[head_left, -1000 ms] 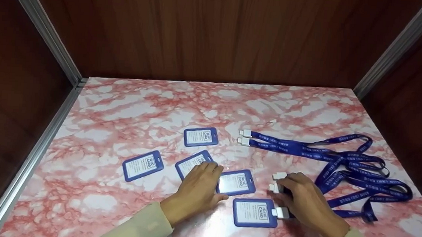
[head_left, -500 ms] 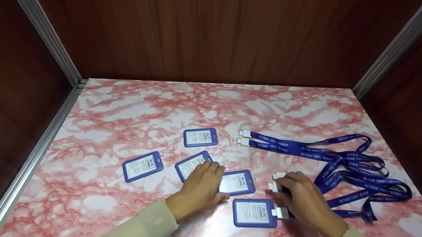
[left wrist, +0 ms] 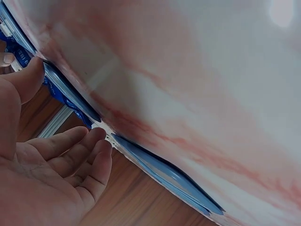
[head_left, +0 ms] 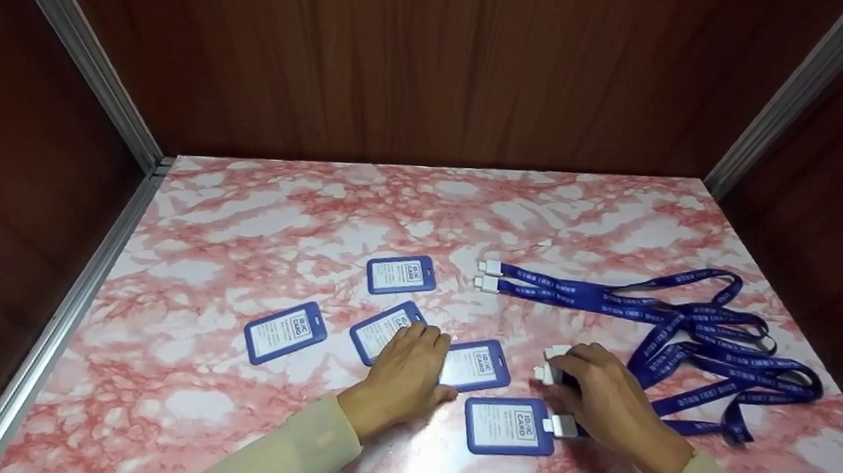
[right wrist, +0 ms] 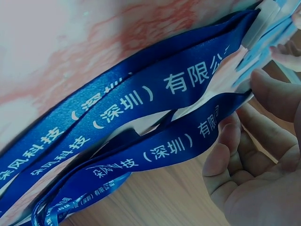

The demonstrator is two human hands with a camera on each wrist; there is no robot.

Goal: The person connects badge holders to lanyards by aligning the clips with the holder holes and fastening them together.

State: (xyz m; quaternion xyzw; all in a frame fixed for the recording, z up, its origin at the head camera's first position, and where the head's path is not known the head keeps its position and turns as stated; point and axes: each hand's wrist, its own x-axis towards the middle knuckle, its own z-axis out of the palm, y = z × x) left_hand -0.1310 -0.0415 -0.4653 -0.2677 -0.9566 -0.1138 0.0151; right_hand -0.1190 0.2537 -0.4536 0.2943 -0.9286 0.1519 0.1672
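Note:
My left hand (head_left: 407,371) lies over the left end of a blue-framed ID card holder (head_left: 477,365). Its thumb and curled fingertips meet opposite edges of that holder, as the left wrist view shows. With thumb and fingers, my right hand (head_left: 608,401) pinches a blue lanyard (right wrist: 188,136) near its white clip (head_left: 547,374). A second white clip (head_left: 557,350) sits just beyond those fingertips. Closer to me lies another card holder (head_left: 503,426), joined at its slot to a white clip (head_left: 564,426). The palm hides part of the right hand's lanyards.
More card holders lie flat to the left: one (head_left: 401,274) at the back, one (head_left: 286,333) far left, one (head_left: 384,331) partly under my left hand. Two lanyard clips (head_left: 488,275) point left, their blue straps (head_left: 693,318) looping rightward. Wooden panels (head_left: 435,65) enclose the marbled table (head_left: 190,406).
My left hand has shifted slightly right and toward me along the card holder. The right hand and the lanyards stay almost where they were.

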